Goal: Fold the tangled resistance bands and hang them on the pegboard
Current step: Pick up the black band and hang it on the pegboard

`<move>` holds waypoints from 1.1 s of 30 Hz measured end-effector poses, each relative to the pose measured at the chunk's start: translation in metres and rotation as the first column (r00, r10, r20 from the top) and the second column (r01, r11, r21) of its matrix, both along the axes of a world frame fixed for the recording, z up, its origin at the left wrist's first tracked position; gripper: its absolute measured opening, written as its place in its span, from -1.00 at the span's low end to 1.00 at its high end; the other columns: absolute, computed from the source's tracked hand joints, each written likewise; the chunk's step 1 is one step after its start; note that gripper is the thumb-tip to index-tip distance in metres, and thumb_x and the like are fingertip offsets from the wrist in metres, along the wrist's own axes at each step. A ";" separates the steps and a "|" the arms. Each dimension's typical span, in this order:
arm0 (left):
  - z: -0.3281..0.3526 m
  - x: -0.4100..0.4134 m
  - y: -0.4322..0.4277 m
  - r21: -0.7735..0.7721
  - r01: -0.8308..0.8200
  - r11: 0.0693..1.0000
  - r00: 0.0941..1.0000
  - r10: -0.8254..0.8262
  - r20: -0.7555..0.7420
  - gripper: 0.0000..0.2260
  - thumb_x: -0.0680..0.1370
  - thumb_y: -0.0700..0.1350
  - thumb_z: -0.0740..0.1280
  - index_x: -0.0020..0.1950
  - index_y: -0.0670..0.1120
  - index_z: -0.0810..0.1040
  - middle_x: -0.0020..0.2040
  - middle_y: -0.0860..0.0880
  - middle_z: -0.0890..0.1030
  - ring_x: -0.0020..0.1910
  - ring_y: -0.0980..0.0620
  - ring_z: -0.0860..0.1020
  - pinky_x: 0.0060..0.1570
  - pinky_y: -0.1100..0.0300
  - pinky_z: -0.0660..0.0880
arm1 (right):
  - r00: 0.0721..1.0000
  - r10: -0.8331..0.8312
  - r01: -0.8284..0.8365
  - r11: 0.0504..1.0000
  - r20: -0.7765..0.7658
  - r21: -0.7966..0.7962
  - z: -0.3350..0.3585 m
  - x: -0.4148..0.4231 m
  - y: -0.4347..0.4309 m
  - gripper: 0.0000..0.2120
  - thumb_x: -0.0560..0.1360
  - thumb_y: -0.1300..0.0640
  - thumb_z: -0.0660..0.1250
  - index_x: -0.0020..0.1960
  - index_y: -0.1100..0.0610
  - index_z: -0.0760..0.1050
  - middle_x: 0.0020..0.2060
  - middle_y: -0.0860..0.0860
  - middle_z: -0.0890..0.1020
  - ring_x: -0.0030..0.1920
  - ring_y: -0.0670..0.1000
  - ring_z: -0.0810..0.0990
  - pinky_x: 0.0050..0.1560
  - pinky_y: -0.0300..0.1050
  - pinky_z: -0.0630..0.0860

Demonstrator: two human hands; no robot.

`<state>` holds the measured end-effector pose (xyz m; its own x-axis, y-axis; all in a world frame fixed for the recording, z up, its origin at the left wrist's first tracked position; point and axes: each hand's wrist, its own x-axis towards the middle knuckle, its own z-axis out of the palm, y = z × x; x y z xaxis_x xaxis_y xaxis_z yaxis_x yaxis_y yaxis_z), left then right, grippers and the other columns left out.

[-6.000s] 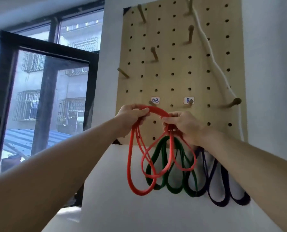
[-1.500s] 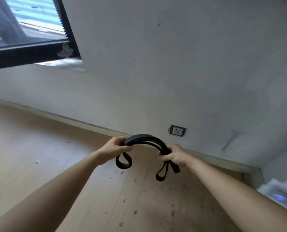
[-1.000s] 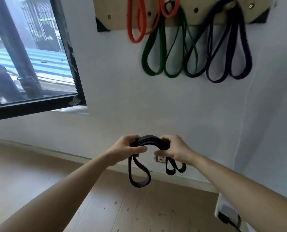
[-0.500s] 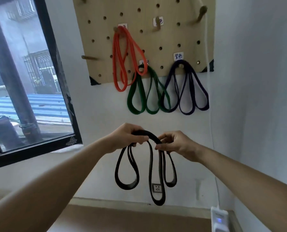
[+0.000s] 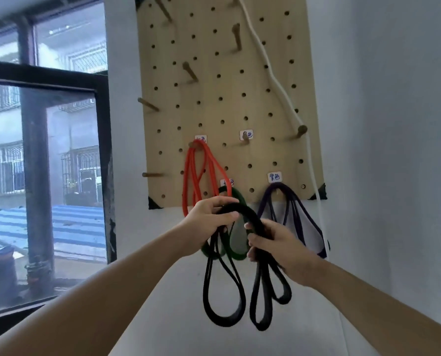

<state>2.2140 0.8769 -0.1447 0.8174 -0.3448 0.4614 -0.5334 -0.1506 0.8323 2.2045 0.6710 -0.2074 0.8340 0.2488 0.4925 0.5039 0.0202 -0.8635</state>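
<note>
Folded black band held up below the pegboard

Both hands, left [image 5: 209, 222] and right [image 5: 278, 249], grip the black band [image 5: 223, 291], a flat matte strap; its loops dangle below the pegboard [image 5: 227, 104] bottom edge.

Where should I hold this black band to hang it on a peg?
Grip the black band at its bunched top arch, left hand and right hand either side, from below; the loops hang down, leaving the arch's middle free for the bare labelled peg.
</note>
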 end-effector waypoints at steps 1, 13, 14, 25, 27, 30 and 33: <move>0.012 0.002 -0.001 -0.024 -0.004 1.000 1.000 0.004 0.007 -0.74 0.57 -0.26 0.41 0.24 -0.06 0.62 0.00 -0.11 0.69 -0.15 0.02 0.60 -0.03 0.15 0.57 | 1.000 0.000 0.000 0.998 0.001 0.058 0.015 0.001 -0.001 -0.83 0.61 0.29 0.32 0.20 0.25 0.53 -0.21 0.12 0.57 -0.22 0.11 0.61 -0.07 0.00 0.62; 0.103 0.028 -0.019 0.074 -0.078 0.994 0.993 0.071 0.098 -0.79 0.58 -0.07 0.42 0.20 -0.06 0.60 -0.12 -0.02 0.70 -0.18 0.03 0.67 -0.04 0.08 0.61 | 0.959 -0.263 0.217 0.923 0.110 0.318 0.177 0.040 -0.019 -0.85 0.60 0.24 0.37 0.12 0.30 0.55 -0.25 0.08 0.53 -0.41 0.01 0.48 -0.31 -0.08 0.53; 0.109 0.033 -0.021 0.060 -0.093 0.994 0.991 0.086 0.105 -0.83 0.59 -0.06 0.41 0.16 -0.06 0.62 -0.14 -0.01 0.70 -0.20 0.05 0.67 -0.03 0.08 0.61 | 0.948 -0.294 0.245 0.916 0.118 0.317 0.186 0.045 -0.021 -0.84 0.59 0.23 0.38 0.13 0.31 0.55 -0.24 0.08 0.54 -0.41 0.01 0.49 -0.28 -0.06 0.54; 0.160 0.105 -0.078 -0.416 -0.191 0.889 0.950 0.275 0.152 -0.90 0.58 -0.14 0.43 -0.14 -0.09 0.64 -0.29 -0.04 0.68 -0.21 -0.05 0.64 0.07 -0.08 0.66 | 0.898 -0.424 0.348 0.846 0.115 0.405 0.226 0.106 -0.032 -0.86 0.59 0.26 0.35 0.01 0.17 0.38 -0.24 0.14 0.55 -0.39 0.02 0.47 -0.44 -0.13 0.47; 0.165 0.124 -0.083 -0.480 -0.204 0.853 0.946 0.297 0.127 -0.94 0.57 -0.13 0.43 -0.07 -0.08 0.61 -0.22 -0.08 0.69 -0.19 -0.07 0.66 0.09 -0.11 0.65 | 0.896 -0.425 0.356 0.861 0.129 0.364 0.228 0.115 -0.032 -0.85 0.59 0.25 0.35 -0.04 0.13 0.37 -0.25 0.14 0.55 -0.37 0.03 0.49 -0.40 -0.11 0.48; 0.168 0.148 -0.086 -0.531 -0.237 0.814 0.933 0.343 0.109 -0.89 0.54 -0.06 0.46 0.01 -0.03 0.58 -0.07 -0.12 0.72 -0.05 -0.14 0.71 0.10 -0.11 0.65 | 0.885 -0.440 0.388 0.878 0.151 0.282 0.229 0.127 -0.031 -0.84 0.58 0.26 0.33 -0.06 0.11 0.35 -0.27 0.14 0.56 -0.34 0.06 0.51 -0.31 -0.06 0.52; 0.166 0.169 -0.086 -0.555 -0.254 0.792 0.932 0.355 0.080 -0.88 0.53 -0.06 0.46 0.01 -0.01 0.57 -0.04 -0.11 0.72 -0.07 -0.10 0.71 0.08 -0.08 0.65 | 0.887 -0.440 0.407 0.888 0.141 0.213 0.223 0.140 -0.028 -0.85 0.57 0.29 0.30 -0.03 0.11 0.34 -0.23 0.16 0.59 -0.28 0.09 0.54 -0.20 -0.01 0.56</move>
